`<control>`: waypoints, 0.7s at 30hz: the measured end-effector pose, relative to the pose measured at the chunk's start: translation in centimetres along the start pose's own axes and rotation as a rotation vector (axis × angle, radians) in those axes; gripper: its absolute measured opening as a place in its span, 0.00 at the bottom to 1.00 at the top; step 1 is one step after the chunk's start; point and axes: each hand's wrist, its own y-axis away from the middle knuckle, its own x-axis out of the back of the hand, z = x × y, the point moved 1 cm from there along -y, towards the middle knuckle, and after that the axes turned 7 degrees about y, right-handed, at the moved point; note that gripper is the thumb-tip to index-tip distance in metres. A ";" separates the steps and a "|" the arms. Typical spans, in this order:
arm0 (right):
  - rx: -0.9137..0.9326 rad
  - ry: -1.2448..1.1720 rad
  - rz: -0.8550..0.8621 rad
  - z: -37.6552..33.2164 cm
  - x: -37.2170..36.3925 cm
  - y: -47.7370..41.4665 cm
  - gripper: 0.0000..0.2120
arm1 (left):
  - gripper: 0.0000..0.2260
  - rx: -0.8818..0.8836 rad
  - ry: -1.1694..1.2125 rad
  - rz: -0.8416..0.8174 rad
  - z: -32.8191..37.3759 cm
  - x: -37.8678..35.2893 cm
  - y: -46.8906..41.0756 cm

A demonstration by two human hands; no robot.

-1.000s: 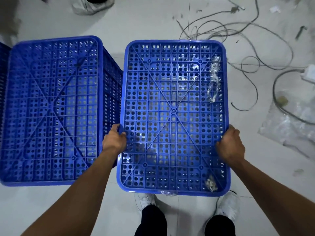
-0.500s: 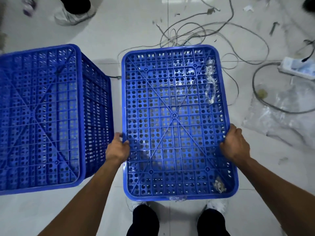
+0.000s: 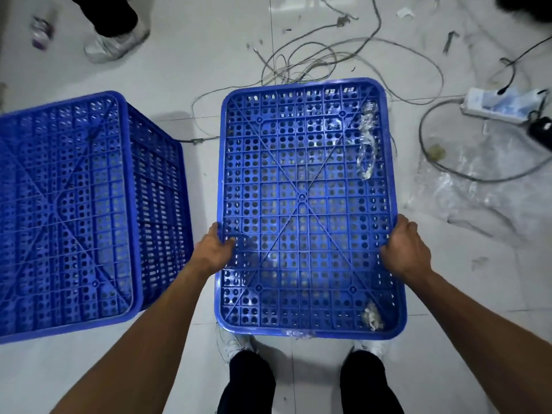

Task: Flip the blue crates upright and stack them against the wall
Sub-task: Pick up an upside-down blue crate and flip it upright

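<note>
Two blue crates, held crate point(image 3: 301, 198) between the fingers point(image 3: 228, 242) and second crate point(image 3: 74, 210) outside the left fingers, two hands, left hand point(image 3: 213, 249) and right hand point(image 3: 406, 249), and one power strip point(image 3: 493, 106) were visible.

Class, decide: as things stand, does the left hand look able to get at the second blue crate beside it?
Probably not yet: the left hand grips the edge of the held crate. Only bare floor separates it from the second crate.
</note>
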 end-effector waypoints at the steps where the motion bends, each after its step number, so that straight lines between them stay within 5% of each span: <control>1: 0.009 0.005 0.006 0.1 0.6 0.1 0.25 | 0.32 -0.001 0.035 -0.019 0.1 -0.3 0.5; 5: 0.037 0.038 0.048 0.3 3.3 0.7 0.24 | 0.38 -0.031 0.076 -0.095 1.0 -2.1 2.5; 12: 0.057 0.050 0.095 0.2 7.2 2.6 0.22 | 0.34 -0.151 -0.313 -0.131 5.8 -4.9 6.3; 21: 0.127 -0.076 0.112 -5.0 8.9 7.2 0.26 | 0.26 -0.458 -0.174 -0.105 14.6 -3.8 10.7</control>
